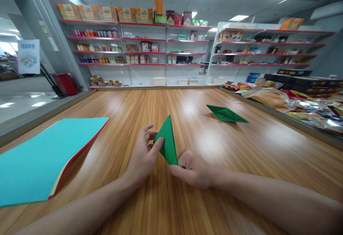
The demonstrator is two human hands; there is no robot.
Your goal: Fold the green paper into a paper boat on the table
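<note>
A folded piece of green paper [168, 138] is held up over the table, its pointed tip upward. My left hand [146, 151] pinches its left side, thumb on the near face and the other fingers partly behind it. At the lower corner, my right hand [191, 167] grips the paper between thumb and curled fingers. Farther off to the right lies a folded green paper boat [226, 114], apart from both hands. A stack of coloured paper sheets [57, 153], turquoise on top with red and yellow edges below, rests on the left.
The wooden table [128, 110] has a raised dark rim. Packaged snacks [281, 99] and dark boxes [302, 81] lie beyond its right edge. Shelves [144, 53] with goods stand behind. A red box-like object [63, 84] is on the floor at the left.
</note>
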